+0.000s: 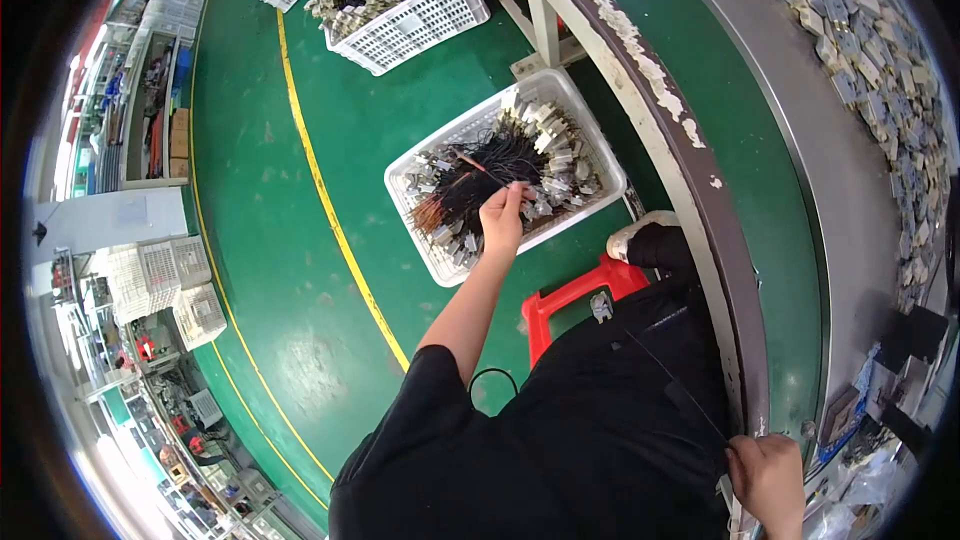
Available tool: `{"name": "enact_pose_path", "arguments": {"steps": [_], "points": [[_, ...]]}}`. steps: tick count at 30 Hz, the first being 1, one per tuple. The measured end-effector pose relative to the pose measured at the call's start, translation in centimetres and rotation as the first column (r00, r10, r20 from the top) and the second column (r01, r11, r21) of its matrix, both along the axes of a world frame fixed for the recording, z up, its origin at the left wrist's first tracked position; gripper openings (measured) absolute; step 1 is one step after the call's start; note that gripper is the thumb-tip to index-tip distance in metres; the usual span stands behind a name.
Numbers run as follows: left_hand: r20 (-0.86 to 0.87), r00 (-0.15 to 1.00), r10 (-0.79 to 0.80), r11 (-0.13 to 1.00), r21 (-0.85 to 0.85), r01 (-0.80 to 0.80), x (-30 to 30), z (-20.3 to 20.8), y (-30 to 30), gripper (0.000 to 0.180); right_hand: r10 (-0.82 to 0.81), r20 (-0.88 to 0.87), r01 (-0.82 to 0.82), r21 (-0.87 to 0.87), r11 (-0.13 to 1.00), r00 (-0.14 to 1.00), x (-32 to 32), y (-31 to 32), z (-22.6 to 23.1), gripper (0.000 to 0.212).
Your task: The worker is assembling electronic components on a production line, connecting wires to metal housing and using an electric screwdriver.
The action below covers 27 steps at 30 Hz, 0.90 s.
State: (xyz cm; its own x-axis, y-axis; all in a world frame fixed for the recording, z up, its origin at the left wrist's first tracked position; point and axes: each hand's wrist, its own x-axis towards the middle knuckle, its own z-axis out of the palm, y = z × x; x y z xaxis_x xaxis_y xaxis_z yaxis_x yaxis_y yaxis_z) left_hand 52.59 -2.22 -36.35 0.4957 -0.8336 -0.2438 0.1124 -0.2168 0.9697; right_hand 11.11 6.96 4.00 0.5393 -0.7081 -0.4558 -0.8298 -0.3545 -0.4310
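Note:
My left hand (503,216) reaches over a white plastic basket (436,266), its thumb and fingers pinched on a thin brownish wire (478,167). The basket holds a heap of black wires (495,162) with pale grey and white connectors (556,140) at their ends. Some orange-brown wire ends (428,214) show at the left of the heap. Beside the bench edge, my right hand (766,481) is closed on the end of a black wire (668,372). That wire runs across my lap to a grey connector (601,307) lying on my dark trousers.
A metal worktop (850,270) on the right carries a heap of grey connectors (860,50). The bench's worn edge (690,130) curves past my right side. A red stool (540,325) stands by my legs. Another white basket (420,25) of wired connectors sits farther off.

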Motion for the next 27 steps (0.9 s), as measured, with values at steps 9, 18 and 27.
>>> {"name": "enact_pose_path", "arguments": {"steps": [9,18,27], "points": [[-0.569,0.796,-0.208,0.942,-0.334,0.008,-0.1,12.0,0.7,0.030,-0.168,0.090,0.160,0.086,0.983,0.982,-1.8,1.1,-0.1,0.018],[-0.371,0.698,-0.612,0.781,-0.422,0.461,-3.5,31.6,3.7,0.044,-0.491,0.655,-0.182,0.687,0.704,0.575,-1.6,-1.2,0.3,0.027],[0.153,0.334,-0.930,0.229,-0.469,0.853,-17.2,41.1,3.2,0.047,-0.475,0.879,0.350,0.433,0.831,0.040,-1.6,-0.6,3.9,0.026]]}}
